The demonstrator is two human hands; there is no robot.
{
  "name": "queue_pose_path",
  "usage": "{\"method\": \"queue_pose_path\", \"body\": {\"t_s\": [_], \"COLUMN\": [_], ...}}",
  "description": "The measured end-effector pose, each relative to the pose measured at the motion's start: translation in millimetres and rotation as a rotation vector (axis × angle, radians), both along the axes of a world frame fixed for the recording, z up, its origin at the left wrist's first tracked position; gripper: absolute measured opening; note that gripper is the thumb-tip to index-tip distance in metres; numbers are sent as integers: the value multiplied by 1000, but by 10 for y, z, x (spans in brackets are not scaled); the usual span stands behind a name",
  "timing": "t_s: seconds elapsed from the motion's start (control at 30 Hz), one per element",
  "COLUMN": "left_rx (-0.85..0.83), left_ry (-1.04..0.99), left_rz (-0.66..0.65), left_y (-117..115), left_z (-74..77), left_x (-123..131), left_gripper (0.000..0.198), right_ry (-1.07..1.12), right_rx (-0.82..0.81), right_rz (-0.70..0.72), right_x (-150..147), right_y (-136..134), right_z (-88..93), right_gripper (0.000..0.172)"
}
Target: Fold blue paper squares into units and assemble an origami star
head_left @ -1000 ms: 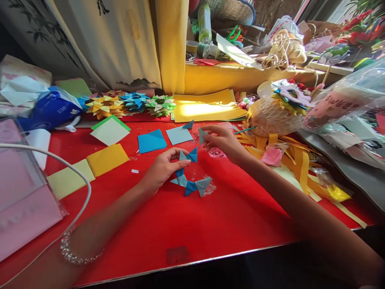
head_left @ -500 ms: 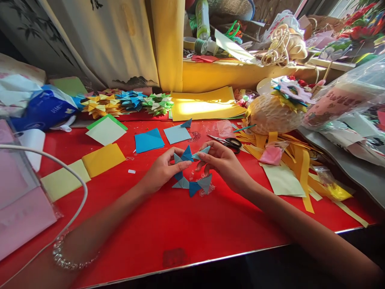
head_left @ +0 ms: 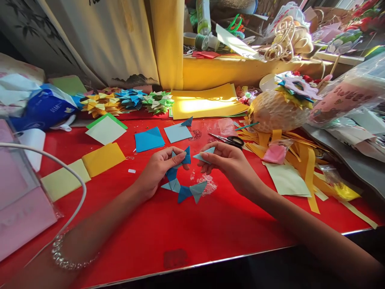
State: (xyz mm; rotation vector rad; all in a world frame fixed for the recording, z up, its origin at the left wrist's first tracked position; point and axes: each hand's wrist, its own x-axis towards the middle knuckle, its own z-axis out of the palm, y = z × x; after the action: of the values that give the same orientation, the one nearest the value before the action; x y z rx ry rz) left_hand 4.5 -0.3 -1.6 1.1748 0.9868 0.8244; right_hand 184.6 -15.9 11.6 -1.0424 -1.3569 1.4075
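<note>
Pinched in my left hand [head_left: 161, 168] is one end of a curved chain of folded paper pieces [head_left: 184, 193], alternating dark and light blue with pointed corners. The chain hangs in an open ring shape above the red table [head_left: 144, 237]. My right hand [head_left: 222, 158] grips a single light blue folded paper piece [head_left: 208, 154] between thumb and fingers. Its tip points left, a small gap away from the dark blue end piece by my left thumb. Beyond my hands lie a stack of blue paper squares [head_left: 149, 139] and a light blue square [head_left: 177, 133] with a dark blue folded piece [head_left: 187, 121] on its corner.
Black-handled scissors [head_left: 234, 141] lie just behind my right hand. Finished paper stars [head_left: 102, 103] line the back edge. Yellow paper strips [head_left: 309, 172] and a pale green sheet [head_left: 287, 179] are at right. A white cable [head_left: 72, 170] crosses the left side.
The light blue piece in my right hand has come away from the chain's end, leaving a gap. My left hand and the chain have shifted slightly left.
</note>
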Motion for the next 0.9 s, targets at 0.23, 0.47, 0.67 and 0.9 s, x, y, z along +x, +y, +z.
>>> {"method": "queue_pose_path", "body": {"t_s": [0.23,0.47,0.67,0.9], "left_rx": [-18,-35,-37,-33], "left_ry": [11,-14,-22,-40], "left_rz": [-11,-1,-2,5], "left_y": [-6,-6,-11,2], "left_z": [-4,8,1,-20], "left_x": [7,11,11,8], "left_gripper": [26,22,19,20], "right_ry": [12,21,35,39], "right_rx": [-78,-109,-134,-165], "right_rz": [66,76,100,111], "right_x": [-1,4,5,7], "right_y": [-33,-31,-17,-6], "right_z": [29,17,-16,-20], "right_gripper": [16,16,15,17]}}
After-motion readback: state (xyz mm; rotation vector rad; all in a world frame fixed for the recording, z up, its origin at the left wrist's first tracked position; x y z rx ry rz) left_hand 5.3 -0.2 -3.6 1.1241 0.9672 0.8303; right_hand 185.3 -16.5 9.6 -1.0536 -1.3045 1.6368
